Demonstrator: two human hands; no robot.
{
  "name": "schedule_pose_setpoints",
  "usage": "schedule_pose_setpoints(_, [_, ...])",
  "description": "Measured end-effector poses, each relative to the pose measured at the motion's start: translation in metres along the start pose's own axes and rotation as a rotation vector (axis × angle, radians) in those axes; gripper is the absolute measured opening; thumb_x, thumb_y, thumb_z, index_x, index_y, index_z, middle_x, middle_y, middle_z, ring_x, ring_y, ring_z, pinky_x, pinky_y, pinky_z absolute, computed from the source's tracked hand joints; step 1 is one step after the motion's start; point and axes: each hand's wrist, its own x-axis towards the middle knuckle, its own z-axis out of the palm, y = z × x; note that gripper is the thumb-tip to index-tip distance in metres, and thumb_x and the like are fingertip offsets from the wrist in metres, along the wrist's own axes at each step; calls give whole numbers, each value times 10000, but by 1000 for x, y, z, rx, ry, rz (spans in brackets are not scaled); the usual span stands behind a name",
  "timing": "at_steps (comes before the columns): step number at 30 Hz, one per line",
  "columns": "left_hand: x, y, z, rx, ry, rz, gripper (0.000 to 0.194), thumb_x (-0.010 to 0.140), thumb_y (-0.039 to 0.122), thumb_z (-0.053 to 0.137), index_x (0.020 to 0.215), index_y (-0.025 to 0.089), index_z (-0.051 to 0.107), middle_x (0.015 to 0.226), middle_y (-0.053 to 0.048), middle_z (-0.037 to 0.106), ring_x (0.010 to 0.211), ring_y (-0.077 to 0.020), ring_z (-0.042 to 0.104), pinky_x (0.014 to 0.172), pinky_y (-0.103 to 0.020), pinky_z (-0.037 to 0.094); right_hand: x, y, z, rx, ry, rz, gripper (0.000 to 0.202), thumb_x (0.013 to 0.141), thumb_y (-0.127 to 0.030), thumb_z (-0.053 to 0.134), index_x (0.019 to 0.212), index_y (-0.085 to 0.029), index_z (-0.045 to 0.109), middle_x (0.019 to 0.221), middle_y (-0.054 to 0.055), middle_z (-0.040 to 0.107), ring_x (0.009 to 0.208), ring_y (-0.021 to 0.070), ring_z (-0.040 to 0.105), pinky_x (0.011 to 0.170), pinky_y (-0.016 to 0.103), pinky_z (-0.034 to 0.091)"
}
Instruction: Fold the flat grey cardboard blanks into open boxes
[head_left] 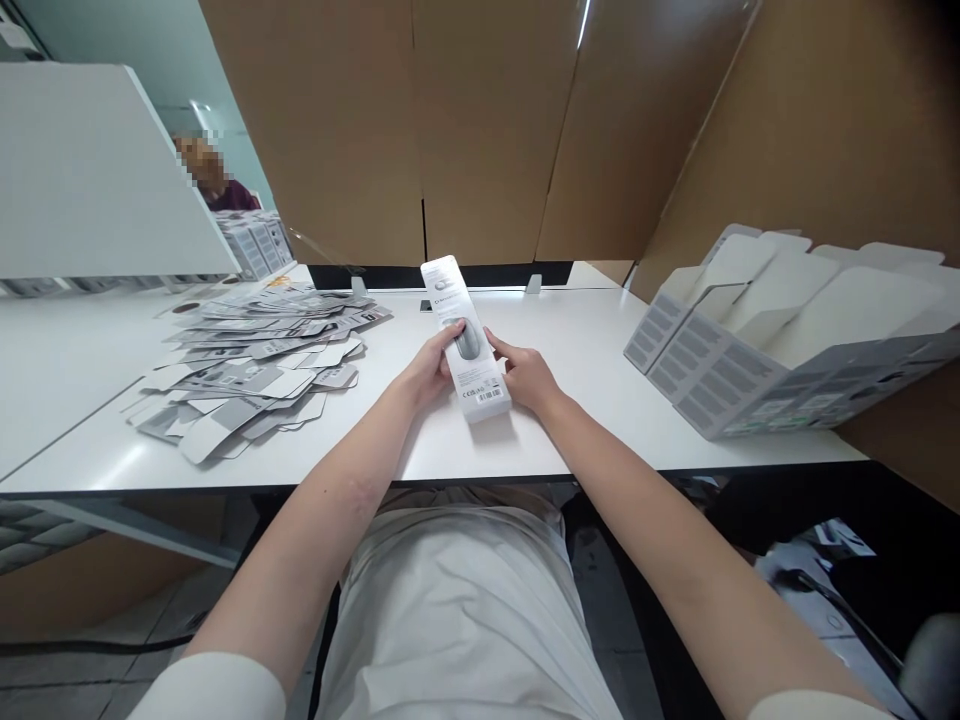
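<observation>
At the middle of the white table (600,350), my two hands have a flat, narrow white carton (465,340) between them. My left hand (429,372) has its fingers (442,345) curled closed along the carton's left edge, with the thumb lying over the printed face. My right hand (529,378) presses against the right edge, its fingers (501,350) bent and closed on the side of the pack, near its lower half. Both hands grip it; neither is open.

The carton lies lengthwise away from me, its near end touching the tabletop and its far end tilted up and a little to the left. On its face I can see a grey oval picture, small print and a barcode near the near end; I can't read the text.

Both my forearms run bare from the table's near edge, and white short sleeves show at the bottom of the view.

To my left, well apart from the carton, a loose heap of flat grey-and-white carton blanks (259,360) is spread across the table. To my right, a row of folded cartons (780,340) leans together, their printed grey sides toward me. Tall brown cardboard sheets (487,120) stand behind the table and along the right side. At far left a white partition (82,170) rises, and past it another person (214,180) sits at a neighbouring place with more stacked cartons just beside them.
</observation>
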Motion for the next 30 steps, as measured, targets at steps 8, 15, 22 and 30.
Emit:
schedule_pose_setpoints(8, [4, -4, 1, 78, 11, -12, 453, 1034, 551, 919, 1256, 165, 838, 1174, -163, 903, 1004, -307, 880, 898, -408, 725, -3, 3, -5, -205, 19, -35, 771, 998, -211, 747, 1766, -242, 684, 1120, 62, 916, 857, 239, 758, 783, 317, 542])
schedule_pose_setpoints(15, [6, -9, 3, 88, 22, 22, 489, 983, 578, 983, 1220, 173, 846, 1262, -192, 891, 1074, -324, 872, 945, -424, 725, 2, 6, -7, -102, 94, 41, 701, 964, -310, 807, 1664, -290, 777, 1248, 82, 917, 931, 283, 802, 815, 351, 562])
schedule_pose_setpoints(22, [3, -3, -3, 74, -4, 61, 525, 973, 608, 989, 1253, 185, 853, 1299, -175, 873, 1089, -300, 838, 913, -381, 707, 5, 2, -3, 5, 155, 138, 218, 903, -330, 737, 1058, -247, 866, 912, 50, 841, 747, 230, 676, 702, 328, 454])
schedule_pose_setpoints(30, [7, -9, 1, 48, 64, 3, 601, 908, 682, 1009, 1233, 216, 814, 1214, -178, 853, 1118, -339, 834, 860, -399, 719, 5, 3, -3, -40, 192, 127, 159, 952, -385, 740, 943, -267, 846, 900, 50, 854, 727, 234, 681, 718, 336, 460])
